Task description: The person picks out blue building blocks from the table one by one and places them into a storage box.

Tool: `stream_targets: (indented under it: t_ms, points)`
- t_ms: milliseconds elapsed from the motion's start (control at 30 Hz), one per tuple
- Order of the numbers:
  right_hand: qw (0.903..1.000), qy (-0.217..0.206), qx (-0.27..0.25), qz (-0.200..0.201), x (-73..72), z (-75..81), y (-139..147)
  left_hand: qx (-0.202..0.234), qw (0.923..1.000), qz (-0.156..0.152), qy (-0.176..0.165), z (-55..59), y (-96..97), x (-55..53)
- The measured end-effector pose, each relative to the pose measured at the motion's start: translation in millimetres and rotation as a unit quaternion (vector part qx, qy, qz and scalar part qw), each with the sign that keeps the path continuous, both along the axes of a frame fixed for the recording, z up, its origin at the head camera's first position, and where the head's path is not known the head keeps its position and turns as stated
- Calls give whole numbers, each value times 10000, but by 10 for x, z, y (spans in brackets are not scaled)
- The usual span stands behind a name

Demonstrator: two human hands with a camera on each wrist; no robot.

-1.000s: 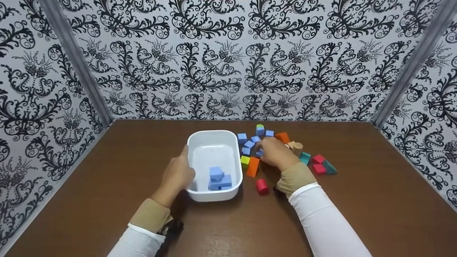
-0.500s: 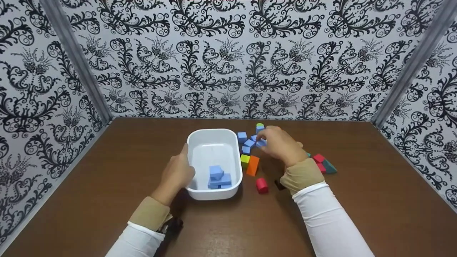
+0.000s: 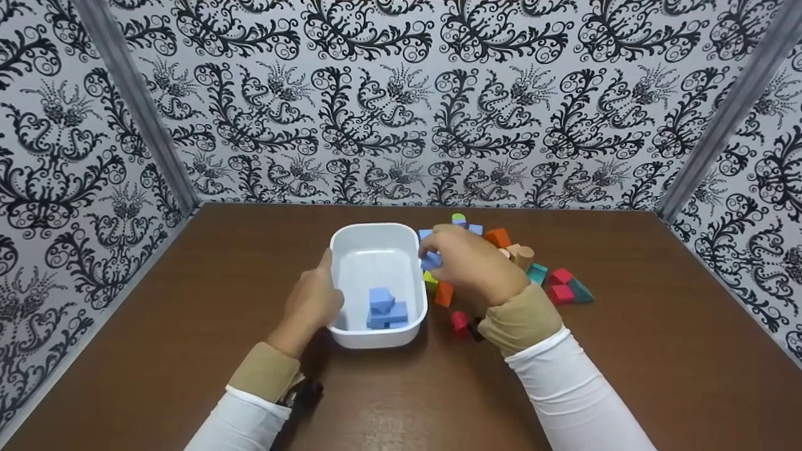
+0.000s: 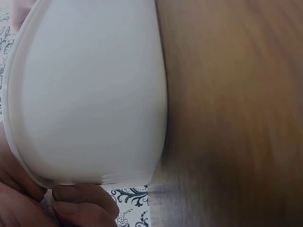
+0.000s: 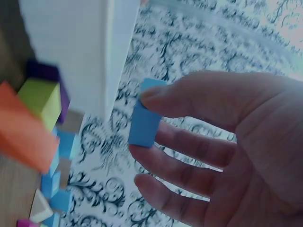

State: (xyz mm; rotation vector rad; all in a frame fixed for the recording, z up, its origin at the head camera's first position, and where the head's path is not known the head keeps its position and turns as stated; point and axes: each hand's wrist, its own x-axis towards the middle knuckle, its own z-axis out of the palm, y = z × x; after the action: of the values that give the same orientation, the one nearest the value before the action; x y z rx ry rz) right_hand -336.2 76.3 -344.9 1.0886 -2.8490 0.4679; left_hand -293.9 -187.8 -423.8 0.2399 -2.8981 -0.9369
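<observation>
A white plastic tub (image 3: 378, 340) stands on the brown table, with a few blue blocks (image 3: 388, 311) in its near end. My left hand (image 3: 313, 299) grips the tub's left rim; in the left wrist view its curled fingers (image 4: 85, 208) lie at the rim beside the white wall. Near the tub's right rim, my right hand (image 3: 470, 260) pinches a blue rectangular block (image 5: 146, 124) between thumb and fingers. The right wrist view shows that block held up off the table.
Around and beneath the right hand lie more blocks: an orange one (image 3: 443, 294), a yellow-green one (image 3: 430, 280) and a red cylinder (image 3: 459, 322). Farther right are a wooden cylinder (image 3: 524, 256), red blocks (image 3: 561, 293) and a teal triangle (image 3: 581, 291). Patterned walls enclose the table.
My right hand has picked up a blue block from the cluster and moved left with it toward the tub's right rim. The left hand has stayed on the tub.
</observation>
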Motion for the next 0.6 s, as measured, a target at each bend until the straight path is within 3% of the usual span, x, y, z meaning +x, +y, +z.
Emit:
stream_targets:
  t_ms: [100, 333, 600]
  points:
    - [9994, -129, 128, 299, 94, 45, -76, -2, 10000, -9, 1, 7, 7, -4]
    - [9944, -741, 565, 505, 242, 48, -230, 124, 9999, -70, -22, 13, 28, 13]
    - [9901, -767, 870, 785, 263, -1, -309, 77, 9999, -35, -149, 25, 11, -7]
